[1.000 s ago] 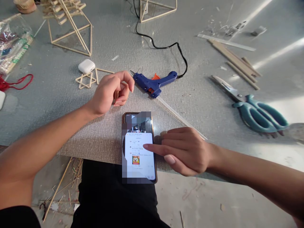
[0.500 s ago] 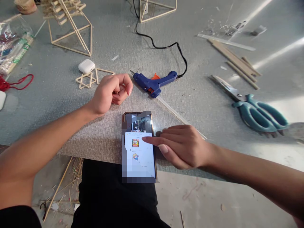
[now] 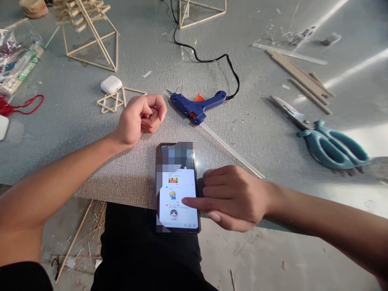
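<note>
A lit smartphone [image 3: 178,214] lies at the table's near edge, its lower end sticking out over my dark trousers. My right hand [image 3: 232,198] comes in from the right, index finger stretched out to the screen, the other fingers curled and holding nothing. Whether the fingertip touches the glass I cannot tell. Beyond the phone, to the left, my left hand [image 3: 141,119] rests on the table with its fingers loosely curled, nothing seen in them. Past its fingertips lies a blue hot glue gun [image 3: 198,107], a clear glue stick [image 3: 232,149] protruding from its back.
Teal-handled scissors [image 3: 321,137] lie on the right below some wooden strips [image 3: 297,76]. A small stick star [image 3: 109,102] and a white earbud case [image 3: 111,85] are behind my left hand. Stick frames [image 3: 91,48] stand farther back. A black cord [image 3: 201,60] runs from the glue gun.
My right index finger has moved down the phone screen, toward me. The list on the screen has scrolled up, showing a cat picture lower down. My left hand has barely moved.
</note>
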Action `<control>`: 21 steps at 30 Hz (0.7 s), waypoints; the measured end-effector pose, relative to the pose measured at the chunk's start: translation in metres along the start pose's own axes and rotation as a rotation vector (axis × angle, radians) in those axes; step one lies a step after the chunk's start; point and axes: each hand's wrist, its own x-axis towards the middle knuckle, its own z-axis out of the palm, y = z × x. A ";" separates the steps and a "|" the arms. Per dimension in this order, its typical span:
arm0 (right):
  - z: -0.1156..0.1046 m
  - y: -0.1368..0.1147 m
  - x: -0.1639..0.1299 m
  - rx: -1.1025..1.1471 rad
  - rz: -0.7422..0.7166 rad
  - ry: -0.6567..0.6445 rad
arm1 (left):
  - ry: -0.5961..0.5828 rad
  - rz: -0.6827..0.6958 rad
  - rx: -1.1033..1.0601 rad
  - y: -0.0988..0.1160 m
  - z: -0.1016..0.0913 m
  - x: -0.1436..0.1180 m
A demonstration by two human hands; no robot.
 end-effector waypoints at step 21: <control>0.003 -0.007 -0.002 0.013 -0.100 0.066 | 0.018 -0.005 -0.004 0.000 0.001 0.000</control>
